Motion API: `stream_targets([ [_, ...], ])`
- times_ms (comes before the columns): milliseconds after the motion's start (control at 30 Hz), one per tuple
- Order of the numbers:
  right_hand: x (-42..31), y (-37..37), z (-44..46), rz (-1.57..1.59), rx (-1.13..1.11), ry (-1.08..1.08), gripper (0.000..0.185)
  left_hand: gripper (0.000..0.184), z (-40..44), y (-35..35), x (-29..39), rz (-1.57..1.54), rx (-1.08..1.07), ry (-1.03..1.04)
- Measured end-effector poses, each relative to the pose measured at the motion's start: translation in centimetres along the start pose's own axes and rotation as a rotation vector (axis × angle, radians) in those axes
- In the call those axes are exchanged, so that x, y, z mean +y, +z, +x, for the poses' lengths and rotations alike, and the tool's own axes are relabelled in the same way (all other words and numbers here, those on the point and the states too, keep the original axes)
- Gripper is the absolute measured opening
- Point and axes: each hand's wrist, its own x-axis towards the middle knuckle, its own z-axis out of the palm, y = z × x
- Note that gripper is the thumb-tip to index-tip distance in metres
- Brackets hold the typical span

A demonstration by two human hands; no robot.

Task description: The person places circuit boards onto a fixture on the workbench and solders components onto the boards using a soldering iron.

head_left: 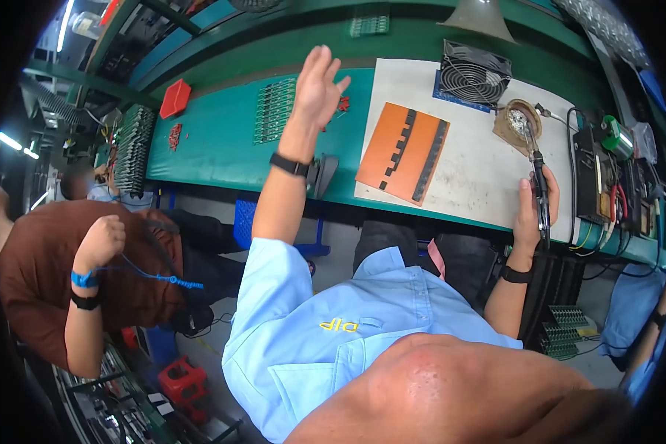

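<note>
My left hand (318, 89) is raised over the green mat, fingers stretched out and holding nothing visible. Beside it lies a green circuit board panel (275, 111), and small red parts (342, 105) show just right of the wrist. My right hand (536, 203) is wrapped round a black soldering iron (540, 185), whose tip points into a round tip-cleaning holder (522, 118). Between my hands, an orange board (385, 155) with dark strips rests on a white sheet (470, 177).
A fan (475, 74) stands behind the sheet. Tools and a solder spool (616, 138) are at the right. Farther left are a red bin (175, 99), more red parts (175, 137) and racked boards (133, 148). A co-worker (103, 266) is at the left; another person's arm (655, 318) is at the right.
</note>
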Motion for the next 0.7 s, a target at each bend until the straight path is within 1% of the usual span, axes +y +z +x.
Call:
stream_targets([
  [67,0.7,-0.5,0.5,-0.037,0.003,-0.013,0.045,0.047,-4.0,-1.2,-0.3,0.118,-0.171,-0.007],
  [100,1.3,-0.8,0.5,-0.064,-0.003,-0.023,0.047,0.047,-5.5,-2.0,-0.5,0.110,-0.160,-0.016],
  [167,2.1,-1.2,0.4,-0.096,-0.045,-0.032,0.049,0.045,-8.6,-4.3,-0.5,0.271,-0.271,-0.020],
  [200,2.5,-1.3,0.4,-0.073,-0.003,-0.050,0.050,0.044,-9.5,-5.5,-0.2,0.351,-0.322,-0.016],
  [233,2.9,-1.3,0.7,-0.047,0.042,-0.072,0.050,0.044,-9.7,-6.9,0.0,0.343,-0.300,-0.010],
  [267,3.1,-1.4,0.7,-0.024,0.095,-0.087,0.051,0.044,-9.7,-8.7,0.0,0.476,-0.226,0.088],
  [300,3.3,-1.4,0.9,-0.028,0.085,-0.085,0.051,0.044,-9.6,-10.5,0.2,0.610,-0.155,0.181],
  [333,3.4,-1.3,1.4,0.055,0.091,-0.064,0.048,0.044,-9.3,-12.0,0.6,0.743,-0.087,0.275],
  [367,3.5,-1.0,1.9,0.140,0.098,-0.045,0.045,0.044,-8.9,-13.2,1.4,0.739,-0.081,0.275],
  [400,3.4,-0.6,2.4,0.225,0.107,-0.026,0.043,0.047,-8.3,-14.4,2.4,0.914,0.048,0.319],
  [433,2.2,0.2,2.7,0.223,0.104,-0.024,0.043,0.051,-7.6,-15.5,3.3,1.090,0.177,0.358],
  [467,0.6,1.0,3.0,0.365,0.061,0.063,0.039,0.051,-6.7,-16.8,3.9,1.092,0.176,0.357],
  [533,-1.9,2.9,3.4,0.648,-0.029,0.230,0.035,0.065,-4.6,-19.5,4.2,1.480,0.253,0.478],
  [567,-1.9,3.6,3.5,0.648,-0.036,0.223,0.035,0.072,-4.0,-20.6,3.9,1.670,0.299,0.537],
  [600,-1.8,4.2,3.5,0.715,-0.037,0.273,0.036,0.072,-3.9,-20.1,4.1,1.666,0.303,0.533],
  [667,-1.2,4.9,3.0,0.849,-0.028,0.376,0.040,0.083,-3.4,-18.3,4.5,1.651,0.292,0.276],
  [700,-0.9,5.0,2.7,0.847,-0.029,0.374,0.040,0.089,-3.3,-17.7,4.7,1.636,0.288,0.153],
])
